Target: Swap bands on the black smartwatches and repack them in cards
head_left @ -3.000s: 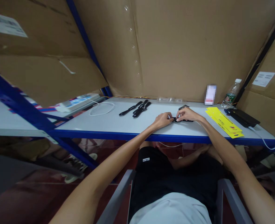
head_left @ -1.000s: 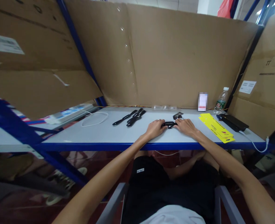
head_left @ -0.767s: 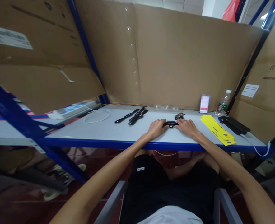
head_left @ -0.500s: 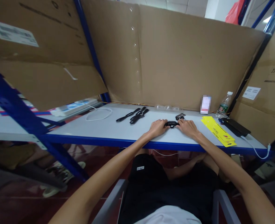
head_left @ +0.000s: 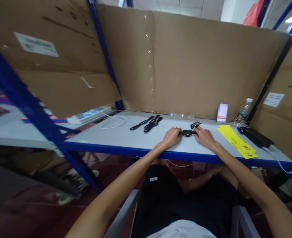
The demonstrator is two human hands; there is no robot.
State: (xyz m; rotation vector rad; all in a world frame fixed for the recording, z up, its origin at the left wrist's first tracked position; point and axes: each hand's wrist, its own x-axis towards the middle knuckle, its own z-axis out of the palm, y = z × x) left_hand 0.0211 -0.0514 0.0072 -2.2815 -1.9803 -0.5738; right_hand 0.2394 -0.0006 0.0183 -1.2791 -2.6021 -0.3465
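My left hand [head_left: 172,137] and right hand [head_left: 205,137] grip opposite ends of a black part [head_left: 187,133] above the pale tabletop [head_left: 106,136]; left of it lie black straps [head_left: 153,123], beyond it a cardboard panel [head_left: 210,66] walls the bench

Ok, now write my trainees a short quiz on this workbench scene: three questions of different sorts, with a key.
1. True or false: the left hand and the right hand both hold the same black part.
2. Fill in: the flat cards lying to the right of the right hand are coloured ____.
3. Which one stands upright? a) the plastic bottle b) the white cable c) the power strip

Key: 1 true; 2 yellow; 3 a
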